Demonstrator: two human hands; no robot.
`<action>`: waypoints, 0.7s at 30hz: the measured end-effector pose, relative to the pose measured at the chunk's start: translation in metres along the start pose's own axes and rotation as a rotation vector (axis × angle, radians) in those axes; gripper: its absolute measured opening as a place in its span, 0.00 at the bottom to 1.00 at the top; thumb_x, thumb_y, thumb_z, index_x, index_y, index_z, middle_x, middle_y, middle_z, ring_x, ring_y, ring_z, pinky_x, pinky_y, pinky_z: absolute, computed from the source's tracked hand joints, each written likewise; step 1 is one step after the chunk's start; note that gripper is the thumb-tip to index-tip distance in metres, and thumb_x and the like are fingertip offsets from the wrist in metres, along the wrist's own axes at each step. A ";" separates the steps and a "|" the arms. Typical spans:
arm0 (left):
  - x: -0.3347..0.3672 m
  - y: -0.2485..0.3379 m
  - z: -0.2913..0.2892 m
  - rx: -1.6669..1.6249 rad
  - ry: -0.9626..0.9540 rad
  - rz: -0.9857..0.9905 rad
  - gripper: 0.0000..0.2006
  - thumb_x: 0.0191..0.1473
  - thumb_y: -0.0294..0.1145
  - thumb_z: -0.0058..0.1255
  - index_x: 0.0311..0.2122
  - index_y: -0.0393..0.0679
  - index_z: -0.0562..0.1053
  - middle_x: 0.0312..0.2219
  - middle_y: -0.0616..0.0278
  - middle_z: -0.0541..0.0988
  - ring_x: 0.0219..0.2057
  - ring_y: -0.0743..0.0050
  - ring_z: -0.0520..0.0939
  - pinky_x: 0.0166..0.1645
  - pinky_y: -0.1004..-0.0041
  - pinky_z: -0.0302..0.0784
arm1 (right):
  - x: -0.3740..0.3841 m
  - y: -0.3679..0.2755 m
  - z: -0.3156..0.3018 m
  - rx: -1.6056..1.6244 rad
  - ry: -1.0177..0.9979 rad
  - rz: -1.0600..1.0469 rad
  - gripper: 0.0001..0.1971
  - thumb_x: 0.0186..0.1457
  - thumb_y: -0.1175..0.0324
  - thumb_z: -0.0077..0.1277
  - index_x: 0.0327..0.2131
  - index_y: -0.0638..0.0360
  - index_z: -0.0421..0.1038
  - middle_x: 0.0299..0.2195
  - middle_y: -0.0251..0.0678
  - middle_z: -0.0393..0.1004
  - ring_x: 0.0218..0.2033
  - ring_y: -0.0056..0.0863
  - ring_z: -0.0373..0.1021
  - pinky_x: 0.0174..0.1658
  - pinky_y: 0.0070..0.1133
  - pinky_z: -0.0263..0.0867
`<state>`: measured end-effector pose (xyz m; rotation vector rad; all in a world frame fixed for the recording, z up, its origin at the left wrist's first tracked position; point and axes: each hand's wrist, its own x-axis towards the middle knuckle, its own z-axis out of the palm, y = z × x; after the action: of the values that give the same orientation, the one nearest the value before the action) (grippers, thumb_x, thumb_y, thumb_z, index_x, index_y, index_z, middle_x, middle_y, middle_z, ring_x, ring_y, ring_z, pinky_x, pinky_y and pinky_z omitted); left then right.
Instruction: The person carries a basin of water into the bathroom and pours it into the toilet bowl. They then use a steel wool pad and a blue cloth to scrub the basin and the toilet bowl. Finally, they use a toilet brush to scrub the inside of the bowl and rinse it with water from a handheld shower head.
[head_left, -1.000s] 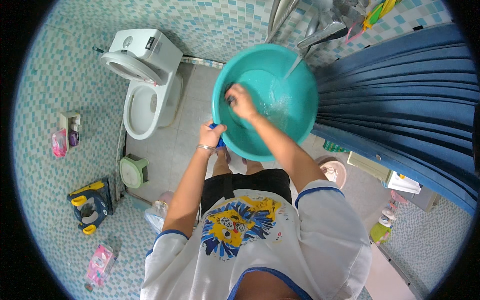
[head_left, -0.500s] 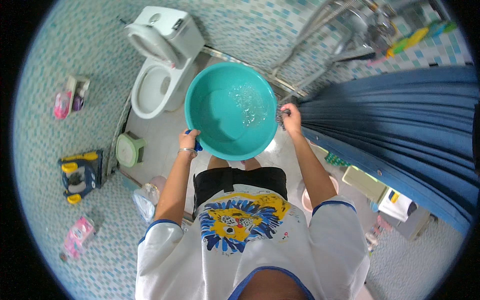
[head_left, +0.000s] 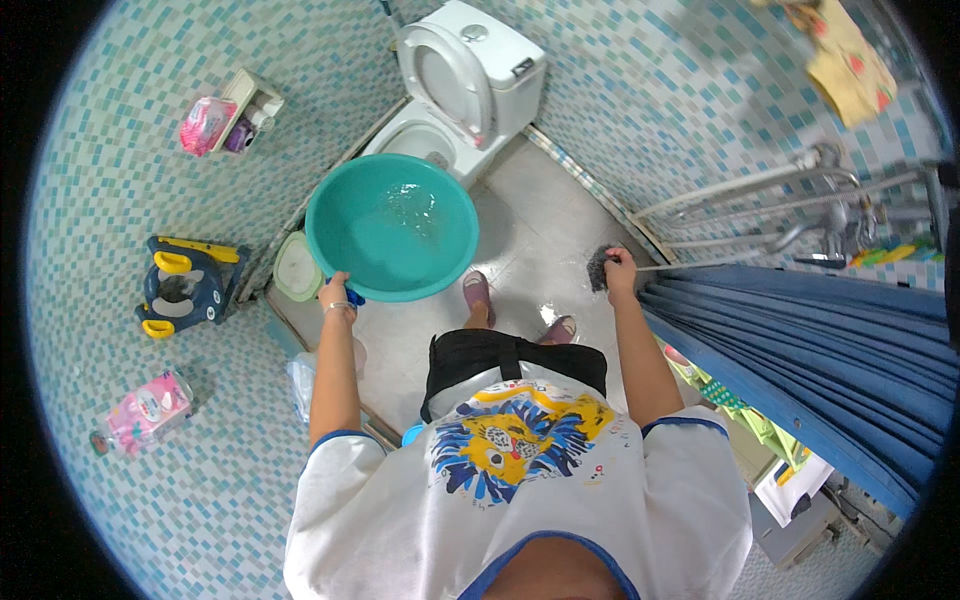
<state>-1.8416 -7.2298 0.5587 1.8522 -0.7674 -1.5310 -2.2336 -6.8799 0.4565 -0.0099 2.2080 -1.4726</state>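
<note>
Round turquoise basin (head_left: 345, 235), left hand (head_left: 338, 291) gripping its seven-o'clock rim. Right hand (head_left: 619, 272) clutches a dark scrubber (head_left: 600, 268). Grey floor (head_left: 535, 225), mosaic wall (head_left: 640, 110).

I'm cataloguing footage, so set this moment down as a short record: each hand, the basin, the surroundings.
Left hand: at the near rim of the teal basin, with a blue item by its fingers
Right hand: holding a dark scrubber-like item, apart from the basin
Basin contents: some water
Beyond basin: toilet, lid raised, bowl partly hidden
Left side: pale green stool
Right side: blue curtain
Footwear: purple slippers
</note>
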 end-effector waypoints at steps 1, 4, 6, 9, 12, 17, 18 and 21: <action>0.016 0.014 -0.001 -0.029 0.015 -0.003 0.07 0.38 0.25 0.49 0.26 0.37 0.66 0.18 0.62 0.68 0.16 0.70 0.70 0.17 0.70 0.65 | -0.001 -0.003 0.011 -0.009 0.009 0.027 0.12 0.36 0.84 0.40 0.28 0.60 0.67 0.25 0.29 0.64 0.28 0.21 0.61 0.34 0.16 0.58; 0.064 0.056 -0.008 0.087 0.068 0.060 0.07 0.39 0.25 0.49 0.26 0.35 0.68 0.18 0.62 0.69 0.16 0.71 0.70 0.19 0.70 0.64 | 0.001 -0.005 0.036 -0.002 0.040 0.093 0.13 0.35 0.83 0.41 0.29 0.59 0.66 0.25 0.28 0.64 0.27 0.20 0.61 0.32 0.16 0.57; 0.102 0.085 -0.008 0.269 0.107 0.095 0.09 0.39 0.27 0.50 0.27 0.33 0.70 0.20 0.62 0.71 0.18 0.73 0.71 0.22 0.71 0.65 | 0.009 -0.001 0.053 -0.003 0.091 0.085 0.13 0.36 0.83 0.41 0.29 0.58 0.66 0.24 0.29 0.64 0.27 0.19 0.61 0.32 0.15 0.57; 0.130 0.127 0.017 0.587 0.155 0.184 0.10 0.40 0.32 0.50 0.25 0.34 0.70 0.20 0.60 0.72 0.20 0.70 0.72 0.25 0.69 0.65 | 0.018 0.008 0.073 -0.009 0.168 0.091 0.12 0.36 0.83 0.41 0.29 0.59 0.66 0.24 0.30 0.65 0.26 0.20 0.61 0.30 0.16 0.58; 0.205 0.137 0.024 0.992 0.212 0.388 0.14 0.40 0.37 0.52 0.25 0.33 0.72 0.22 0.54 0.75 0.22 0.63 0.75 0.28 0.66 0.67 | 0.007 -0.020 0.094 -0.054 0.207 0.028 0.12 0.37 0.82 0.43 0.30 0.60 0.67 0.24 0.30 0.66 0.25 0.22 0.62 0.30 0.18 0.59; 0.185 0.170 0.094 1.352 0.126 0.649 0.17 0.41 0.43 0.49 0.29 0.39 0.74 0.29 0.47 0.76 0.32 0.48 0.76 0.38 0.59 0.71 | 0.010 -0.020 0.099 -0.126 0.289 0.032 0.12 0.38 0.82 0.44 0.30 0.59 0.68 0.24 0.30 0.67 0.26 0.21 0.62 0.30 0.17 0.59; 0.186 0.172 0.103 1.402 0.100 0.701 0.16 0.42 0.43 0.49 0.28 0.39 0.74 0.28 0.47 0.76 0.32 0.48 0.76 0.38 0.59 0.71 | 0.010 -0.018 0.100 -0.124 0.301 0.049 0.12 0.38 0.82 0.44 0.30 0.58 0.68 0.25 0.30 0.67 0.26 0.21 0.62 0.30 0.17 0.59; 0.166 0.176 0.128 1.508 0.067 0.824 0.12 0.44 0.38 0.48 0.27 0.40 0.73 0.28 0.49 0.76 0.31 0.49 0.77 0.38 0.59 0.72 | 0.000 -0.029 0.107 -0.094 0.307 0.085 0.12 0.37 0.82 0.44 0.30 0.57 0.69 0.25 0.30 0.68 0.26 0.20 0.63 0.30 0.17 0.59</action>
<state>-1.9497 -7.4809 0.5687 1.8489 -2.6502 -0.1729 -2.1986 -6.9850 0.4495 0.2939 2.4836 -1.3990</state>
